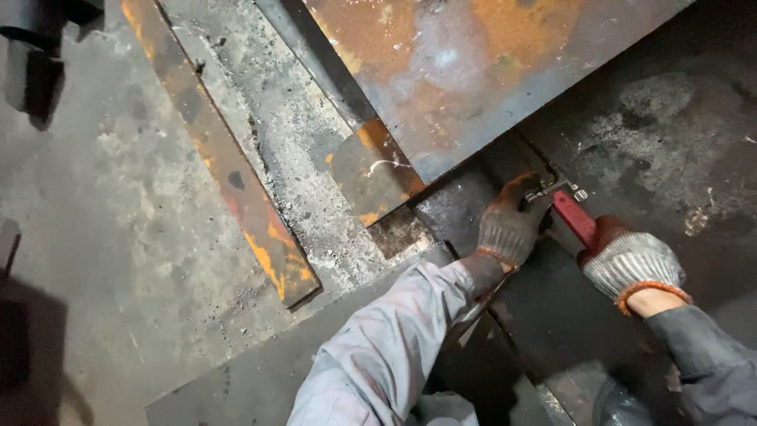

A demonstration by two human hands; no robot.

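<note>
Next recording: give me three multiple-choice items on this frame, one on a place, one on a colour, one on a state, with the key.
1. Where is the long rusty strip?
A. on the floor left of the big rusty plate
B. on top of that plate
C. in the right hand

2. What colour is the tool's handle?
A. blue
B. red
C. yellow

3. How does the right hand stand?
A. open and flat
B. closed on the handle
C. out of view

Key: 1 A, the strip lies flat on the concrete; 2 B, red shows between the two gloved hands; 3 B, its fingers wrap the handle, while the left hand is at the tool's metal head.
</note>
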